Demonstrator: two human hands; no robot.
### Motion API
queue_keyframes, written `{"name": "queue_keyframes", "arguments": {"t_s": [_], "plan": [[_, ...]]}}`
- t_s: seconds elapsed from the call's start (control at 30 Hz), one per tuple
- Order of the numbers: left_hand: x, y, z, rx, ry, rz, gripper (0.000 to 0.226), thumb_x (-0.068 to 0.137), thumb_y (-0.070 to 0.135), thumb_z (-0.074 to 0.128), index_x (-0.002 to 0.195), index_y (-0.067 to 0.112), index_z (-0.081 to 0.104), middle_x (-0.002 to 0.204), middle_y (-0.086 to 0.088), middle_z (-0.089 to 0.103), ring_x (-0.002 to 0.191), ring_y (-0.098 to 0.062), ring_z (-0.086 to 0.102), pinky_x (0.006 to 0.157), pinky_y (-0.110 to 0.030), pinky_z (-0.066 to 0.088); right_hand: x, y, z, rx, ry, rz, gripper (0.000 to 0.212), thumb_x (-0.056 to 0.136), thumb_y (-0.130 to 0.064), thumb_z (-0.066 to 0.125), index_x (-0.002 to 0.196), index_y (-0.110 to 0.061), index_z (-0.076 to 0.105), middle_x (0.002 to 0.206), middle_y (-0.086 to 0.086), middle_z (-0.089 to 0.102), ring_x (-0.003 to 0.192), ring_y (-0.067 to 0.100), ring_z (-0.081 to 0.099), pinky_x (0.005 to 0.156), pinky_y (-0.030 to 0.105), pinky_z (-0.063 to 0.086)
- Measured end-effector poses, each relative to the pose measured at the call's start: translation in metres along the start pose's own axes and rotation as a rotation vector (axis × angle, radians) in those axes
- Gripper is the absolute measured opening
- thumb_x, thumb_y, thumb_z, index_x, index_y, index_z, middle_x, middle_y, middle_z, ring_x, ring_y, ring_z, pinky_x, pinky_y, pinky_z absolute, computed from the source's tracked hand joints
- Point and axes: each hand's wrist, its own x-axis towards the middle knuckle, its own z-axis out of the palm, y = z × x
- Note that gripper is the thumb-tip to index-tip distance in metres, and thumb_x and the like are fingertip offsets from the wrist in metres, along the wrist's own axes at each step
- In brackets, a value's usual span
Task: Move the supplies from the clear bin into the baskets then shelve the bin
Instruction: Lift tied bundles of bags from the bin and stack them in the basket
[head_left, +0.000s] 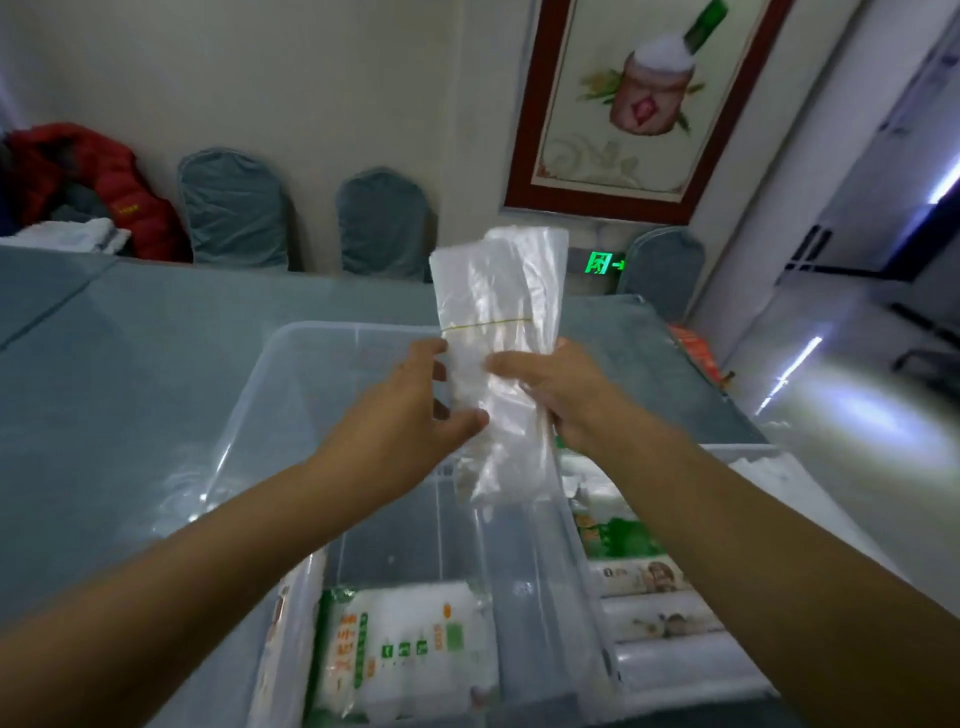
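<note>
Both my hands hold up a bundle of clear plastic bags (498, 306), bound by a yellow rubber band, above the clear bin (291, 364). My left hand (415, 410) pinches its left edge and my right hand (550, 389) grips its right side. The bin stands on the grey table and looks bare at its far end. A white-and-green pack (400, 654) lies at the near end, in or just under the bin; which one I cannot tell. To the right, a white basket (748, 452) holds rolls and packs of supplies (649, 577).
The grey table (104, 389) stretches left and back. Grey covered chairs (234, 208) line the far wall, with a red jacket (104, 176) and white cloths at the left. A framed picture (649, 98) hangs on the wall. Open floor lies to the right.
</note>
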Motion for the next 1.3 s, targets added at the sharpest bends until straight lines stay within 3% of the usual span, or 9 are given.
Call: {"name": "queue_keyframes", "arguments": {"t_s": [0.27, 0.5, 0.63, 0.73, 0.8, 0.87, 1.0, 1.13, 1.3], "plan": [[0.034, 0.053, 0.058, -0.184, 0.039, 0.014, 0.078, 0.072, 0.02, 0.074, 0.136, 0.021, 0.029, 0.084, 0.013, 0.057, 0.078, 0.0, 0.057, 0.061, -0.013, 0.039, -0.032, -0.013, -0.071, 0.081, 0.145, 0.015, 0.027, 0.073, -0.002, 0.072, 0.099, -0.004, 0.067, 0.1, 0.02, 0.07, 0.085, 0.031, 0.069, 0.078, 0.046, 0.057], [0.043, 0.077, 0.112, -0.257, -0.06, -0.127, 0.053, 0.068, 0.006, 0.068, 0.116, 0.014, 0.047, 0.085, -0.006, 0.062, 0.075, -0.018, 0.061, 0.065, -0.03, 0.051, -0.034, 0.024, -0.132, 0.103, 0.135, 0.043, 0.036, 0.069, -0.012, 0.079, 0.103, -0.006, 0.067, 0.099, 0.018, 0.072, 0.091, 0.033, 0.069, 0.086, 0.052, 0.053], [0.064, 0.093, 0.154, -0.244, -0.065, -0.174, 0.035, 0.07, 0.004, 0.064, 0.095, 0.025, 0.051, 0.086, -0.003, 0.06, 0.078, -0.022, 0.061, 0.068, -0.035, 0.053, -0.027, 0.047, -0.185, 0.173, 0.109, 0.063, 0.027, 0.069, -0.017, 0.079, 0.095, -0.013, 0.069, 0.093, 0.013, 0.074, 0.088, 0.032, 0.07, 0.085, 0.053, 0.054], [0.084, 0.107, 0.197, -0.226, -0.058, -0.203, 0.034, 0.071, 0.001, 0.062, 0.083, 0.031, 0.05, 0.081, -0.003, 0.059, 0.071, -0.019, 0.057, 0.059, -0.028, 0.049, -0.022, 0.063, -0.234, 0.193, 0.097, 0.088, 0.024, 0.073, -0.018, 0.076, 0.095, -0.014, 0.068, 0.09, 0.01, 0.075, 0.084, 0.029, 0.07, 0.081, 0.047, 0.056], [0.097, 0.116, 0.229, -0.247, -0.051, -0.242, 0.034, 0.071, -0.001, 0.061, 0.081, 0.03, 0.051, 0.079, -0.005, 0.056, 0.069, -0.02, 0.055, 0.062, -0.033, 0.049, -0.018, 0.072, -0.268, 0.195, 0.082, 0.105, 0.029, 0.074, -0.019, 0.076, 0.1, -0.012, 0.067, 0.088, 0.009, 0.075, 0.081, 0.027, 0.071, 0.07, 0.038, 0.059], [0.109, 0.125, 0.263, -0.295, -0.033, -0.285, 0.034, 0.072, -0.003, 0.06, 0.081, 0.029, 0.052, 0.076, -0.004, 0.053, 0.068, -0.02, 0.054, 0.061, -0.035, 0.048, -0.015, 0.082, -0.302, 0.189, 0.066, 0.13, 0.03, 0.074, -0.021, 0.076, 0.1, -0.012, 0.067, 0.085, 0.006, 0.075, 0.077, 0.023, 0.071, 0.062, 0.032, 0.057], [0.125, 0.139, 0.332, -0.346, -0.016, -0.355, 0.029, 0.072, 0.001, 0.062, 0.09, 0.023, 0.054, 0.079, -0.003, 0.056, 0.067, -0.018, 0.057, 0.056, -0.027, 0.047, -0.008, 0.105, -0.361, 0.139, 0.036, 0.206, 0.031, 0.073, -0.025, 0.076, 0.101, -0.015, 0.066, 0.085, 0.004, 0.075, 0.079, 0.023, 0.072, 0.067, 0.034, 0.058], [0.132, 0.143, 0.395, -0.329, -0.047, -0.356, 0.031, 0.075, 0.005, 0.064, 0.1, 0.019, 0.052, 0.081, 0.004, 0.056, 0.065, -0.012, 0.058, 0.054, -0.018, 0.047, 0.0, 0.127, -0.416, 0.087, 0.111, 0.279, 0.026, 0.073, -0.014, 0.075, 0.097, -0.014, 0.067, 0.091, 0.008, 0.074, 0.083, 0.026, 0.071, 0.073, 0.038, 0.058], [0.113, 0.123, 0.449, 0.029, -0.222, -0.208, 0.038, 0.081, 0.015, 0.065, 0.116, 0.017, 0.049, 0.1, 0.003, 0.056, 0.077, -0.012, 0.057, 0.072, -0.03, 0.047, 0.0, 0.146, -0.482, 0.07, 0.306, 0.347, 0.024, 0.074, -0.008, 0.073, 0.093, -0.016, 0.063, 0.088, 0.004, 0.07, 0.08, 0.022, 0.068, 0.062, 0.029, 0.052]]}}
